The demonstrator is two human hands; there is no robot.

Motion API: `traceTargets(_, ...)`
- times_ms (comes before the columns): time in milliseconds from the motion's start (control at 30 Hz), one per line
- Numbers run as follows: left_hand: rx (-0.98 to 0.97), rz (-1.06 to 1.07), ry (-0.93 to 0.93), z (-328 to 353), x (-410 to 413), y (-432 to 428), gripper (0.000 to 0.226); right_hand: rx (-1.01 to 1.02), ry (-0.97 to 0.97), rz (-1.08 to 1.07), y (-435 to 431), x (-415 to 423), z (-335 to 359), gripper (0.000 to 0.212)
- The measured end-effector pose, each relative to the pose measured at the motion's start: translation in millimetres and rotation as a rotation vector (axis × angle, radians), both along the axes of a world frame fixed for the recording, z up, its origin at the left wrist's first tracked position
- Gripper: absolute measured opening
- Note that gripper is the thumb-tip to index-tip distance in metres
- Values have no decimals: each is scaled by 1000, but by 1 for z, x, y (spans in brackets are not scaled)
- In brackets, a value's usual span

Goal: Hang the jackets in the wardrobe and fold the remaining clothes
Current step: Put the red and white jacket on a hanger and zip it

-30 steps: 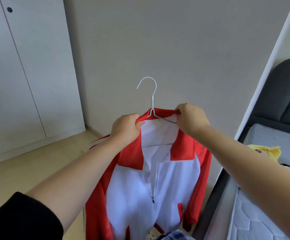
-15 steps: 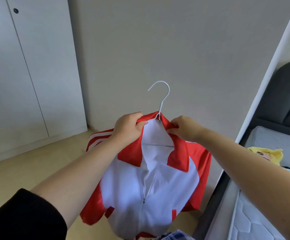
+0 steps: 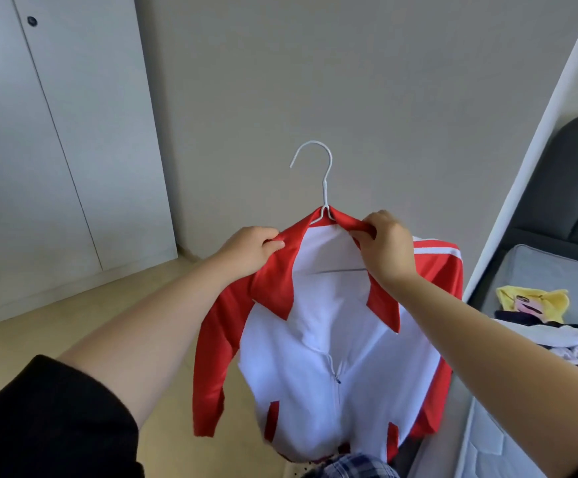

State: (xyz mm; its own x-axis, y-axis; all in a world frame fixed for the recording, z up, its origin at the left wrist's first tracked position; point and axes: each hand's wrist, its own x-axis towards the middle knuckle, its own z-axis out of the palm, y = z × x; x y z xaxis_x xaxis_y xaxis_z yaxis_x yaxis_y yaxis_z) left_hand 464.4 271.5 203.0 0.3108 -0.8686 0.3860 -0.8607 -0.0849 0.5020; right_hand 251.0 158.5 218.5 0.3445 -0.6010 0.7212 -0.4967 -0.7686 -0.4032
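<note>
One jacket [image 3: 329, 357], one hanger [image 3: 325, 188], two hands.
Left hand [image 3: 249, 251] and right hand [image 3: 385, 246] each pinch the red collar (white front, zipped).

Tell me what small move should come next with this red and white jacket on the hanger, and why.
Probably let go of the collar with one hand and take the white hanger by its hook. The red and white jacket already sits on it, both hands, left hand and right hand, grip the collar, and the wardrobe doors on the left look closed, so a free hand will be needed.
</note>
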Motion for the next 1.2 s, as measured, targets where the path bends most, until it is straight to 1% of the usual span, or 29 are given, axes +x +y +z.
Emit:
traceTargets(67,-44,9,-81,1,-3,-1,37,-80,54,-8,-3,-6,0,18)
traceTargets(133,-110,37,-192,3,-10,-5,34,-176,132,-53,-6,-14,-3,21)
traceTargets(200,-174,55,-314,6,-19,-11,30,-225,173,-88,-9,-23,-5,22)
traceTargets(333,-245,96,-481,25,-44,-24,30,-188,111,-157,-13,-43,10,24)
traceTargets(433,-278,128,-588,53,-69,-25,31,-192,53,-189,-11,-60,33,25)
traceTargets(533,-395,139,-694,85,-94,-16,25,-228,-2,-219,-2,-81,63,25)
traceTargets(667,-471,168,-751,131,-128,3,25,-287,-74,-274,22,-113,109,27)
traceTargets(767,-525,144,-715,166,-156,13,31,-343,-127,-323,45,-144,143,29)
traceTargets(833,-574,152,-727,188,-178,17,35,-387,-163,-357,61,-168,164,27)
traceTargets(967,-660,142,-744,227,-227,30,35,-452,-208,-453,90,-220,203,23)
traceTargets(1100,-749,107,-738,255,-271,39,34,-515,-225,-559,111,-265,231,16)
traceTargets(1200,-800,58,-689,260,-299,36,33,-561,-228,-603,118,-294,237,20)
